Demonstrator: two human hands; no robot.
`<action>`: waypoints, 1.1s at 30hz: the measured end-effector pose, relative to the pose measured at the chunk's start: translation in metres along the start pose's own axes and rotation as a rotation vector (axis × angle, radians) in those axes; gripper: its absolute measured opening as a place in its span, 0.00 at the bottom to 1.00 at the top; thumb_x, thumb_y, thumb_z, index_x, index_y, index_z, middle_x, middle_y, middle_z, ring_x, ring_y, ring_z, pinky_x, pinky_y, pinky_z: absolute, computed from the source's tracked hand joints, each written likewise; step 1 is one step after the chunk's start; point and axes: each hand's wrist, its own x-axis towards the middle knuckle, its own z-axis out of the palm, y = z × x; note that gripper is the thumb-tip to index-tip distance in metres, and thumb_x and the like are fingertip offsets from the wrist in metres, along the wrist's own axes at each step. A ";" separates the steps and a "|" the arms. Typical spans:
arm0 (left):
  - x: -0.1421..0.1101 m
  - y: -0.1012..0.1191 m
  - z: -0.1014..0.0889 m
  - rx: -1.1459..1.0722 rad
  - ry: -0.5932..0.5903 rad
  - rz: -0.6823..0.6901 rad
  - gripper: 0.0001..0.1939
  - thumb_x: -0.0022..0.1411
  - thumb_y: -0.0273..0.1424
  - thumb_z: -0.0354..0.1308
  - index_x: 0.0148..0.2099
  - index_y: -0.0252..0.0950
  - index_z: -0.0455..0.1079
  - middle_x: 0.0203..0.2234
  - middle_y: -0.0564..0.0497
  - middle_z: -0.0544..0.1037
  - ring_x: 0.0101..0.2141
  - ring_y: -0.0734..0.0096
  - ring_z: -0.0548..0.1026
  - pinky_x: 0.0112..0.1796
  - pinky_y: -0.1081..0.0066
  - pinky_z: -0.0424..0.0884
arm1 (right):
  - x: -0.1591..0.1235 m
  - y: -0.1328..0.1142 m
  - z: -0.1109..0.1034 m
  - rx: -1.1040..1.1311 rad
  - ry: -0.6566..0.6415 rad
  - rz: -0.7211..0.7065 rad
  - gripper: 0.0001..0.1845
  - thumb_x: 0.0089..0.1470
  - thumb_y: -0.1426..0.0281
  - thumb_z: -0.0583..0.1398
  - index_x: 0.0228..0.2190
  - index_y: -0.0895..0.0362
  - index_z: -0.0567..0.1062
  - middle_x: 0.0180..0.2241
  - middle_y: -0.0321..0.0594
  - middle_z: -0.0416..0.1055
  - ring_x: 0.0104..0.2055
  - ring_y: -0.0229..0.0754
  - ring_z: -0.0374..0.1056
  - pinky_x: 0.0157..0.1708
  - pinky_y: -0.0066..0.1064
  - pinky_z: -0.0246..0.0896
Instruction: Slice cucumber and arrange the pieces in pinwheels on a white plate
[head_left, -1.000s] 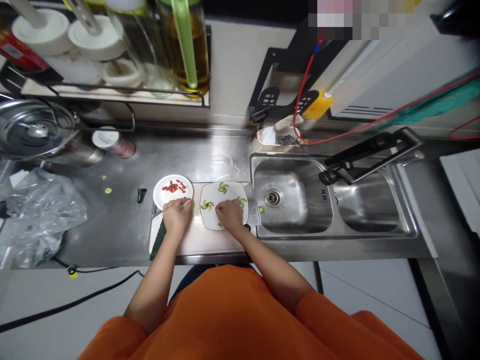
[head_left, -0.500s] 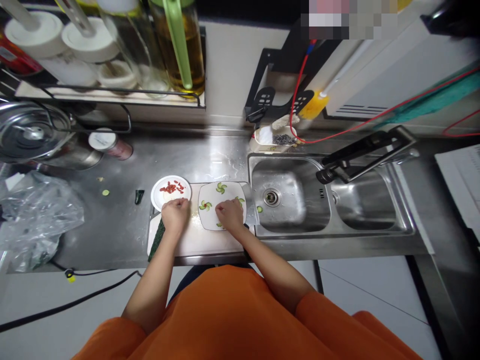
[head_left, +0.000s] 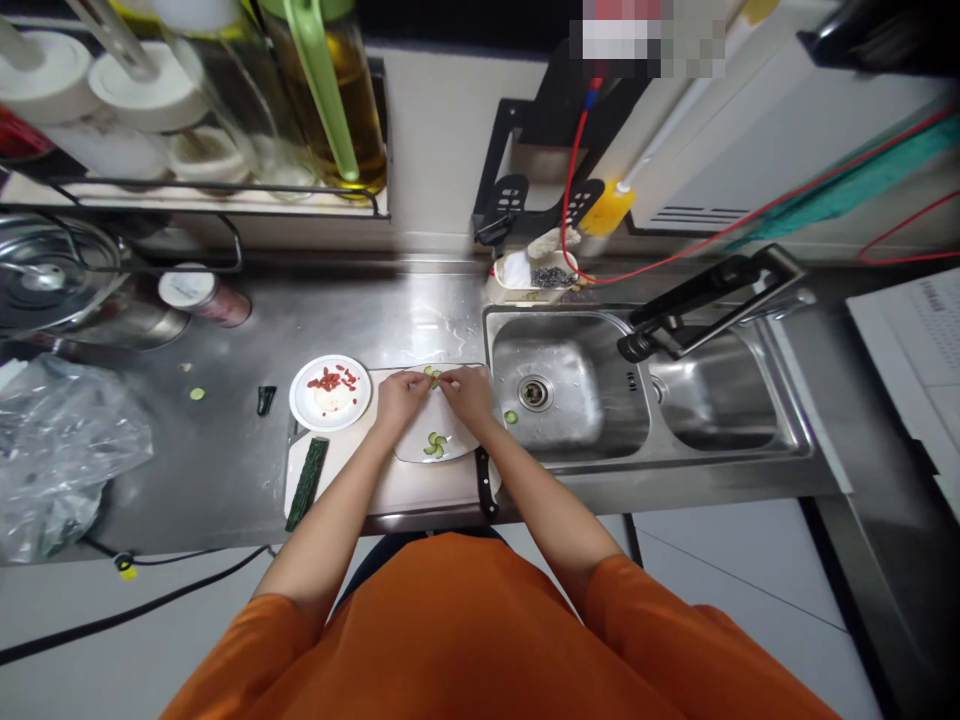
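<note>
Over the far side of the square white plate (head_left: 420, 445), my left hand (head_left: 401, 402) and my right hand (head_left: 469, 398) come together with pinched fingertips. A fan of green cucumber slices (head_left: 433, 370) lies at those fingertips, partly covered. A reddish speck shows between the fingers, too small to name. Nearer me on the same plate is another cucumber fan (head_left: 435, 445); my hands and wrists hide the plate's sides. Left of my left hand, a round white plate (head_left: 298, 408) holds small red pieces (head_left: 334, 380) resembling goji berries. Under the square plate is a white cutting board (head_left: 386, 490).
A cucumber length (head_left: 306, 485) lies on the board's left, a black-handled knife (head_left: 486, 485) at its right. A cucumber end (head_left: 265, 400) rests on the steel counter. The double sink (head_left: 645, 400) with faucet (head_left: 697, 310) is right; a plastic bag (head_left: 71, 450) and pot (head_left: 142, 310) are left.
My left hand has moved right, from beside the round plate to the square plate. My right hand has shifted to the plate's far side, meeting it. The view has shifted slightly.
</note>
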 end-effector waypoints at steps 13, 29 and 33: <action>0.007 -0.005 0.010 0.032 -0.017 -0.040 0.11 0.54 0.37 0.55 0.33 0.39 0.77 0.27 0.54 0.79 0.31 0.71 0.74 0.37 0.74 0.65 | 0.019 0.006 0.010 0.022 -0.058 0.064 0.09 0.53 0.65 0.57 0.32 0.50 0.79 0.35 0.37 0.74 0.44 0.46 0.57 0.39 0.34 0.52; 0.011 -0.009 0.019 0.153 0.065 0.044 0.10 0.54 0.35 0.54 0.30 0.37 0.74 0.27 0.51 0.77 0.30 0.71 0.71 0.35 0.72 0.63 | 0.022 0.001 0.011 -0.125 -0.101 0.039 0.13 0.56 0.66 0.53 0.34 0.51 0.78 0.37 0.41 0.72 0.45 0.48 0.56 0.39 0.35 0.52; 0.011 -0.009 0.019 0.134 0.093 0.073 0.09 0.54 0.34 0.54 0.29 0.37 0.74 0.27 0.51 0.76 0.31 0.70 0.71 0.35 0.72 0.63 | 0.022 0.000 0.011 -0.149 -0.109 0.032 0.13 0.57 0.67 0.52 0.33 0.51 0.78 0.37 0.42 0.71 0.46 0.50 0.55 0.37 0.36 0.52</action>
